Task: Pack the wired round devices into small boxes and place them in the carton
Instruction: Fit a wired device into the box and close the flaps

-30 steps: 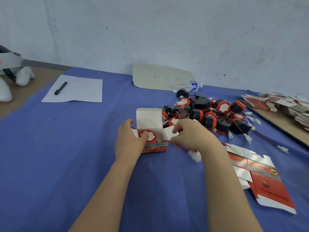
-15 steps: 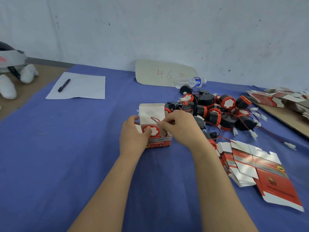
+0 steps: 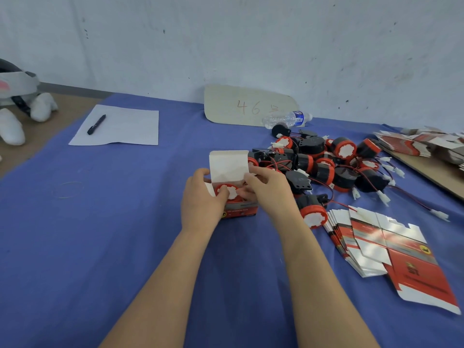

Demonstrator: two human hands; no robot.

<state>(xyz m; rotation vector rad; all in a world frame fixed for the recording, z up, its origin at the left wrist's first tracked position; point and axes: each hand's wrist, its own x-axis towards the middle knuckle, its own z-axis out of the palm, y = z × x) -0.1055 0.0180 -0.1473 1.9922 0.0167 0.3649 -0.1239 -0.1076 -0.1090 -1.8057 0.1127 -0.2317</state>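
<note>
A small box [image 3: 239, 209] stands open on the tabletop [image 3: 125, 222], its front red with dark print and its white lid flap upright at the back. The left hand [image 3: 200, 199] grips its left side and the right hand [image 3: 268, 189] holds its right edge. One round device [image 3: 229, 192] sits inside, its red rim and white scalloped face turned up.

Just right of the box and behind it lies a pile of devices [image 3: 324, 164]: black round bodies with red rims, tangled in thin red and black wires that end in white plugs. A single device [image 3: 313, 217] lies right of the box, face forward. Further right and nearer, a fanned stack of flat boxes [image 3: 364, 247] lies unfolded, red and white.
</note>
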